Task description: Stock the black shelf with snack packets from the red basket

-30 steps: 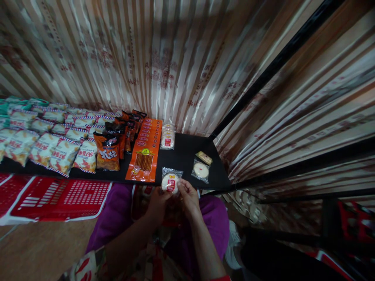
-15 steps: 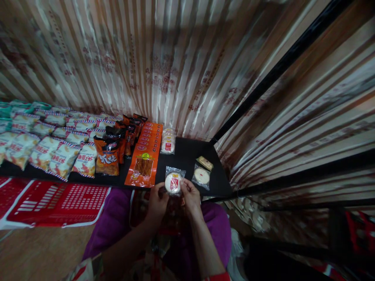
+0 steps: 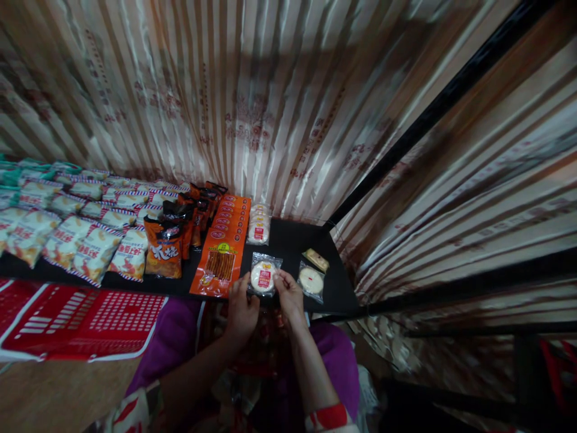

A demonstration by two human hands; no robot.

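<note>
My left hand (image 3: 242,311) and my right hand (image 3: 288,296) both pinch the lower edge of a clear packet with a round white cake and a red label (image 3: 264,275), held at the front edge of a black shelf (image 3: 286,240). Just right of it lies a second clear packet with a round white cake (image 3: 311,280), and behind that a small yellowish wrapped bar (image 3: 316,259). A row of similar round cake packets (image 3: 259,222) lies further back on the shelf.
Left of my hands lie long orange snack packets (image 3: 223,246), dark orange bags (image 3: 164,249) and rows of white snack bags (image 3: 67,222). A red basket (image 3: 85,313) sits below the shelf. Striped curtain fabric (image 3: 252,102) hangs behind; black frame bars (image 3: 433,105) run to the right.
Both hands have carried the cake packet forward and up from my lap to the shelf's front edge. The camera has tilted slightly.
</note>
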